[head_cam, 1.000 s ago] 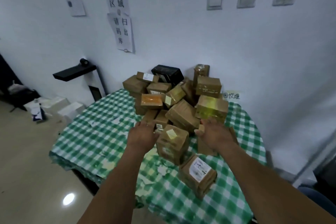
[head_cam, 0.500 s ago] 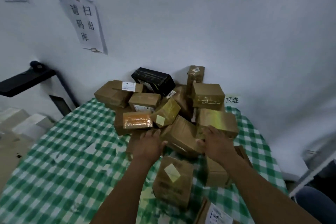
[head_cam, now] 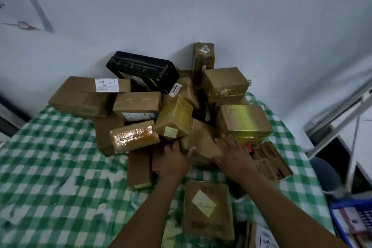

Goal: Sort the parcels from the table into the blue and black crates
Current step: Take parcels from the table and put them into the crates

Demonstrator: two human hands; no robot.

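Left hand [head_cam: 174,160] and right hand [head_cam: 234,158] press brown cardboard parcel [head_cam: 202,140], grips unclenched. Tugging could topple yellow-taped cardboard box [head_cam: 175,117] leaning above.

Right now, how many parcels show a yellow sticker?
2: one on the tilted parcel mid-pile, just above the left hand; one on the flat parcel nearest the camera. Stickers on hidden faces may exist.

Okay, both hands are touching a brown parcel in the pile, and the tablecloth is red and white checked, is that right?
Not quite. The head view shows the tablecloth is green and white checked, not red. The rest holds: the left hand and right hand both touch a brown parcel in the pile.
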